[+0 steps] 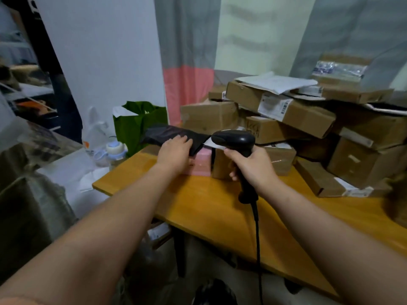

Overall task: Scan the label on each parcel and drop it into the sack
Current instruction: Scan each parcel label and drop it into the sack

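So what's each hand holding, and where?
The right hand grips the barcode scanner by its handle; the left hand rests on the black parcel, grip unclear.

black parcel (174, 134) | black scanner (234, 140) | pink box (199, 164) | orange table (209, 205)
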`<state>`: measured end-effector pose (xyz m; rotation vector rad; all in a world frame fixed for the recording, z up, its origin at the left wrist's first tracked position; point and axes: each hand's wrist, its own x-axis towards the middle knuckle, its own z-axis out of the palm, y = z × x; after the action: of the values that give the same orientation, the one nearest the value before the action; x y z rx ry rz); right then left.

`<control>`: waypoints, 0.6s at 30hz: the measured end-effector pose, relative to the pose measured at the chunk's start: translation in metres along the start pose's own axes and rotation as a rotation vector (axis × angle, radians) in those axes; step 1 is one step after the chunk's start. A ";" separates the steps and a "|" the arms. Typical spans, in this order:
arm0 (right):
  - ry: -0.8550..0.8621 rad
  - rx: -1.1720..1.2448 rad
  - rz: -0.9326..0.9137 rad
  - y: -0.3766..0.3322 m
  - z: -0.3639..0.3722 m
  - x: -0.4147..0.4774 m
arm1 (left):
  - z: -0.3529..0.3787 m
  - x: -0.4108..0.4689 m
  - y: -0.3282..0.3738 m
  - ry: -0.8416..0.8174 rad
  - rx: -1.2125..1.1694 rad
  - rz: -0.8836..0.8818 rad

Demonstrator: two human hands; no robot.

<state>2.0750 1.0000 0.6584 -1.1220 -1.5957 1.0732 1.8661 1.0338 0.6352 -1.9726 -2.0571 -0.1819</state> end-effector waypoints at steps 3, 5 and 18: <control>-0.022 -0.002 0.046 0.008 0.008 0.013 | 0.006 0.004 -0.008 0.032 -0.055 -0.007; -0.035 0.003 0.063 0.012 0.010 0.016 | 0.005 0.000 -0.013 0.144 -0.121 0.004; 0.047 0.062 -0.021 -0.005 0.000 -0.004 | -0.078 -0.040 -0.053 0.719 -0.417 -0.048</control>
<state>2.0745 0.9949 0.6626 -1.0796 -1.5246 1.0683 1.8238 0.9704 0.7033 -1.6853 -1.6573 -1.2156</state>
